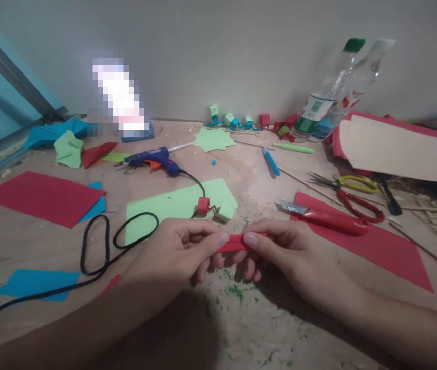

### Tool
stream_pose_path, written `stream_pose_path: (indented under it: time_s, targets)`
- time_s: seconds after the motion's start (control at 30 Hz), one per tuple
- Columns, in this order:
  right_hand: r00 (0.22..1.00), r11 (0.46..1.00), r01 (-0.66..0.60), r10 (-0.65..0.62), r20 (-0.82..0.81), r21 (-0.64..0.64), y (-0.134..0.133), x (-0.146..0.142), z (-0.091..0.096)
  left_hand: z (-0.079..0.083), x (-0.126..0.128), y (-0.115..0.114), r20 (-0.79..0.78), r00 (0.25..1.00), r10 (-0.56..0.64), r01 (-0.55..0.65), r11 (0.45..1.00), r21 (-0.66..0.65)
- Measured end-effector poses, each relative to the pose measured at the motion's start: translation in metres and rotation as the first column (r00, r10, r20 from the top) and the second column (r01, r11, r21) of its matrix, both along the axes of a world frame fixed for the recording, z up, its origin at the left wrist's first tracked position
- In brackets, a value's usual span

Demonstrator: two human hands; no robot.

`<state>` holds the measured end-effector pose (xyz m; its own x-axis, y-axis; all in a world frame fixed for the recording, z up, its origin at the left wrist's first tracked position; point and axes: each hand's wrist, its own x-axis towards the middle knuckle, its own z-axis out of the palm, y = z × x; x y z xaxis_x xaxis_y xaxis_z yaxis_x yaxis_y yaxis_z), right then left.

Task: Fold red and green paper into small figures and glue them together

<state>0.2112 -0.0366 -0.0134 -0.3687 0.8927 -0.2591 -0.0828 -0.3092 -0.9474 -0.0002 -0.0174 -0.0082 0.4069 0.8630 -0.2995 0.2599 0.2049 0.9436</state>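
Observation:
A narrow folded strip of red paper [235,243] is stretched between my two hands, above the middle of the table. My left hand [198,249] pinches its left end between thumb and fingers. At the other end my right hand [270,244] grips it the same way, thumb on top. Just beyond my fingers lie a small red paper cube [203,206] and a folded light green paper piece [226,211], on or beside a light green sheet [175,205]. To the right of my right hand, a red-handled utility knife [326,216] rests on a red sheet [391,252].
A blue hot glue gun [152,159] lies left of centre, its black cord [106,262] looping toward me. Scissors [351,192] lie at right. Plastic bottles [314,115], a stack of card [403,149] and small paper figures [213,114] stand along the wall. Green scraps litter the front.

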Motion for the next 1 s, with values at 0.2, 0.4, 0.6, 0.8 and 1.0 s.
stream_pose_path:
  time_s: [0.2,0.4,0.6,0.8,1.0]
  targets:
    - [0.999,1.0,0.005,-0.006,0.039,0.02,0.0017,-0.0003,0.0008,0.0036,0.004,-0.0025,0.03,0.997,0.075,-0.075,0.997,0.026]
    - [1.0,1.0,0.014,-0.014,0.027,-0.001,0.0027,-0.002,0.0032,0.0016,0.0028,-0.0033,0.059,0.993,0.102,-0.104,0.994,0.032]
    - [1.0,1.0,-0.004,0.004,0.016,-0.003,0.0031,-0.0042,0.0048,0.0021,0.0049,-0.005,0.034,0.994,0.108,-0.109,0.993,0.037]
    - [1.0,0.999,0.024,-0.025,0.017,0.025,-0.0002,-0.0028,0.0,0.0043,0.0044,-0.0053,-0.019,0.999,0.031,-0.03,0.998,0.053]
    - [0.999,0.999,0.027,-0.028,0.032,0.016,-0.0006,-0.0003,0.0009,-0.0035,0.0026,-0.0055,-0.068,0.997,0.045,-0.037,0.992,0.117]
